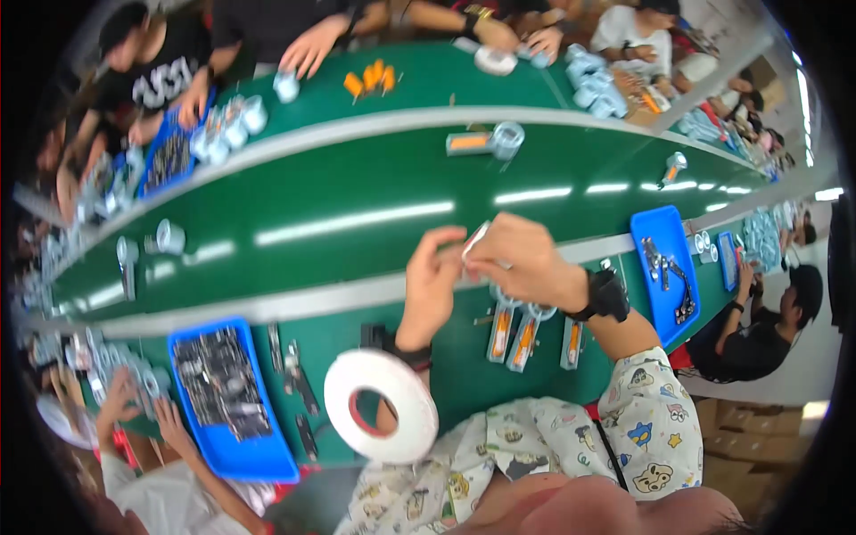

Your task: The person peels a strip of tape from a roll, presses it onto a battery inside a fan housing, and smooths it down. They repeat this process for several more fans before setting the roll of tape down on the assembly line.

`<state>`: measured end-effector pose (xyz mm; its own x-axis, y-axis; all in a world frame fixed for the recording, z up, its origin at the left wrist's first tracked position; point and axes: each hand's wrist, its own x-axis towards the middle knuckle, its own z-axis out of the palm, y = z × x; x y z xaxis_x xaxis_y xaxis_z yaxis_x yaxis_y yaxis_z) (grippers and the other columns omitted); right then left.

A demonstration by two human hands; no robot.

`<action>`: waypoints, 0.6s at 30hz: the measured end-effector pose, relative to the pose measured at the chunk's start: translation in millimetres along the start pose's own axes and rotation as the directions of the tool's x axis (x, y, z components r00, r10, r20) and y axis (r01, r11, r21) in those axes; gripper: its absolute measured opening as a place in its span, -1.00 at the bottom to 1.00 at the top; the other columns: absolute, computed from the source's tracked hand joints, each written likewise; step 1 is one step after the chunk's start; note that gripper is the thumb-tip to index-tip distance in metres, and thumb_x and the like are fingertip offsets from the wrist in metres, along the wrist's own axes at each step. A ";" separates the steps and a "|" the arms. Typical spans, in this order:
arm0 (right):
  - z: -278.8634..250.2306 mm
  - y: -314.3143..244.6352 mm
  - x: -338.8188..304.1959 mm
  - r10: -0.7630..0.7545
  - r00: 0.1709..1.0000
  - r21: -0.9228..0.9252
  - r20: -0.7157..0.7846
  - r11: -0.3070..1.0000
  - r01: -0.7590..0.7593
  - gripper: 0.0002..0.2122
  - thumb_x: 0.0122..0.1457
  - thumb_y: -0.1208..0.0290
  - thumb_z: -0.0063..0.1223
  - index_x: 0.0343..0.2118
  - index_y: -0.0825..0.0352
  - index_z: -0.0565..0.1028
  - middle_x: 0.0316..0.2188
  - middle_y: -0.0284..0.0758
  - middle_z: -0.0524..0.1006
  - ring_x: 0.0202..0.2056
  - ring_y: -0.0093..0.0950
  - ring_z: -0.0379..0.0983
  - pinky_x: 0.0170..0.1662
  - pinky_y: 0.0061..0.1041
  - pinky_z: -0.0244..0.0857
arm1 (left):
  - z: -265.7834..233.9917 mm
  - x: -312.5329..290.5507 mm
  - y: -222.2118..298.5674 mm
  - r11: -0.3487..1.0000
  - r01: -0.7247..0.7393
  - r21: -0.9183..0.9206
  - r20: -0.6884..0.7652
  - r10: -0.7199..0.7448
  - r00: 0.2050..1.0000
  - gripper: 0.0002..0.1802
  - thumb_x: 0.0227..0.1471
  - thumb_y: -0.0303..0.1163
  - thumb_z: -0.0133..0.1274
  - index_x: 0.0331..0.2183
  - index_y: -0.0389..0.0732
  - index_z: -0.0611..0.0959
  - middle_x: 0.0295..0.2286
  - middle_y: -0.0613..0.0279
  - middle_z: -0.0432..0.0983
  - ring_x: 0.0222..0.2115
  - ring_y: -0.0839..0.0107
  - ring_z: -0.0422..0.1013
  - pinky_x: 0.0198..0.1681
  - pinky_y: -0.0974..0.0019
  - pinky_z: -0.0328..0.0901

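In front of my chest, my right hand pinches a small white-and-red strip of tape between thumb and fingers. The fingers of my left hand meet the strip from the other side, closed near its lower end. A large white roll of tape with a red inner rim hangs round my left forearm. Below my hands, several pale-blue handheld housings with orange inserts lie on the green bench; their upper ends are partly hidden by my right hand.
A blue tray of black parts stands left, with loose dark pieces beside it. Another blue tray stands right. Beyond a pale rail, a green conveyor carries pale-blue housings. Co-workers sit around.
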<state>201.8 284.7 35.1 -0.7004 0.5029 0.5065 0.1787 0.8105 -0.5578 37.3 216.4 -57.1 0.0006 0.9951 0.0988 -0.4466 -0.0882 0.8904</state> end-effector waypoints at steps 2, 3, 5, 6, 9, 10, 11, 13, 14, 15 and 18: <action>3.2 -2.9 2.1 -0.072 0.985 0.145 -0.158 0.985 0.095 -0.74 0.01 0.61 0.32 -0.21 0.36 0.56 -0.43 -0.30 0.62 -0.41 -0.47 0.53 -0.34 -0.52 0.42 | -5.0 2.8 5.9 0.999 0.018 -0.039 -0.164 -0.024 0.986 -0.65 0.21 -0.59 -0.18 0.04 -0.31 0.37 -0.16 -0.04 0.59 -0.36 0.45 0.48 -0.23 0.40 0.37; 0.3 5.0 8.2 0.011 0.963 0.270 -0.268 0.961 0.064 -0.73 0.01 0.62 0.32 -0.19 0.36 0.55 -0.43 -0.30 0.62 -0.39 -0.50 0.54 -0.33 -0.56 0.41 | -7.8 11.0 7.0 0.998 -0.006 -0.059 -0.258 -0.009 0.966 -0.68 0.21 -0.58 -0.19 0.01 -0.30 0.38 -0.18 -0.04 0.60 -0.37 0.47 0.47 -0.25 0.41 0.35; 1.4 29.7 37.7 0.484 0.786 0.446 -0.384 0.843 -0.301 -0.71 0.06 0.57 0.31 -0.14 0.37 0.52 -0.38 -0.27 0.63 -0.33 -0.59 0.54 -0.35 -0.61 0.40 | -11.7 13.4 0.3 0.995 -0.052 -0.084 -0.338 0.021 0.941 -0.69 0.21 -0.57 -0.20 0.00 -0.30 0.38 -0.18 -0.04 0.60 -0.39 0.48 0.46 -0.26 0.42 0.34; 0.5 56.9 52.0 0.576 0.746 0.415 -0.335 0.800 -0.432 -0.70 0.07 0.54 0.30 -0.12 0.38 0.50 -0.38 -0.27 0.64 -0.34 -0.60 0.54 -0.38 -0.61 0.39 | -10.6 16.7 -0.3 0.989 -0.112 -0.092 -0.391 0.068 0.918 -0.70 0.21 -0.56 -0.21 -0.01 -0.30 0.38 -0.19 -0.04 0.61 -0.40 0.49 0.46 -0.28 0.42 0.33; 23.5 147.7 67.3 0.675 0.701 0.212 -0.228 0.737 -0.641 -0.67 0.08 0.46 0.29 -0.10 0.41 0.49 -0.39 -0.27 0.66 -0.45 -0.62 0.54 -0.47 -0.61 0.37 | -5.2 17.7 -7.0 0.980 -0.193 -0.045 -0.453 0.152 0.878 -0.71 0.22 -0.54 -0.22 -0.02 -0.29 0.38 -0.20 -0.03 0.61 -0.43 0.51 0.44 -0.30 0.43 0.31; 36.4 164.3 74.1 0.670 0.710 0.213 -0.218 0.742 -0.635 -0.67 0.08 0.46 0.29 -0.10 0.41 0.49 -0.39 -0.27 0.66 -0.45 -0.62 0.54 -0.47 -0.61 0.37 | -5.3 14.8 -8.9 0.978 -0.208 0.012 -0.476 0.189 0.859 -0.71 0.22 -0.54 -0.24 -0.02 -0.29 0.38 -0.20 -0.02 0.62 -0.44 0.51 0.44 -0.30 0.43 0.30; 43.8 174.8 79.7 0.675 0.701 0.164 -0.229 0.737 -0.656 -0.65 0.05 0.46 0.30 -0.10 0.41 0.49 -0.41 -0.27 0.67 -0.49 -0.60 0.55 -0.47 -0.59 0.38 | -3.9 13.7 -10.2 0.973 -0.222 0.062 -0.487 0.223 0.844 -0.71 0.22 -0.54 -0.25 -0.02 -0.29 0.38 -0.21 -0.02 0.62 -0.45 0.52 0.43 -0.30 0.43 0.30; 54.0 195.0 86.3 0.674 0.698 0.113 -0.241 0.734 -0.669 -0.64 0.02 0.46 0.31 -0.10 0.41 0.50 -0.43 -0.27 0.67 -0.54 -0.58 0.55 -0.47 -0.57 0.39 | -10.2 12.9 -14.8 0.972 -0.227 0.065 -0.513 0.228 0.827 -0.71 0.22 -0.54 -0.25 -0.02 -0.29 0.37 -0.21 -0.01 0.62 -0.45 0.52 0.43 -0.30 0.44 0.29; 57.8 204.1 88.1 0.645 0.718 0.035 -0.263 0.750 -0.661 -0.63 0.01 0.46 0.31 -0.11 0.41 0.50 -0.44 -0.26 0.67 -0.54 -0.56 0.56 -0.46 -0.55 0.40 | -14.4 11.9 -17.5 0.972 -0.225 0.067 -0.536 0.225 0.813 -0.71 0.22 -0.54 -0.25 -0.02 -0.29 0.37 -0.21 0.00 0.62 -0.45 0.52 0.43 -0.30 0.44 0.29; 61.0 212.5 89.0 0.613 0.738 -0.044 -0.282 0.760 -0.648 -0.63 -0.01 0.45 0.31 -0.11 0.41 0.50 -0.45 -0.25 0.67 -0.54 -0.54 0.57 -0.45 -0.53 0.41 | -17.4 11.2 -19.5 0.972 -0.224 0.069 -0.558 0.223 0.799 -0.71 0.22 -0.54 -0.26 -0.02 -0.29 0.36 -0.22 0.01 0.62 -0.45 0.53 0.43 -0.29 0.45 0.29; 72.7 228.5 87.4 0.559 0.774 -0.166 -0.299 0.768 -0.619 -0.63 -0.03 0.43 0.32 -0.13 0.39 0.52 -0.46 -0.24 0.66 -0.54 -0.47 0.59 -0.43 -0.47 0.43 | -23.6 9.7 -20.2 0.971 -0.233 0.060 -0.557 0.227 0.799 -0.70 0.21 -0.54 -0.26 -0.02 -0.29 0.36 -0.22 0.03 0.62 -0.45 0.53 0.42 -0.30 0.45 0.28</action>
<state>131.3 492.1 -95.9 -0.2352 0.9317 0.2770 0.6853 0.3610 -0.6325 25.2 228.9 -84.6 -0.5990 0.8001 0.0332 -0.3799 -0.3204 0.8678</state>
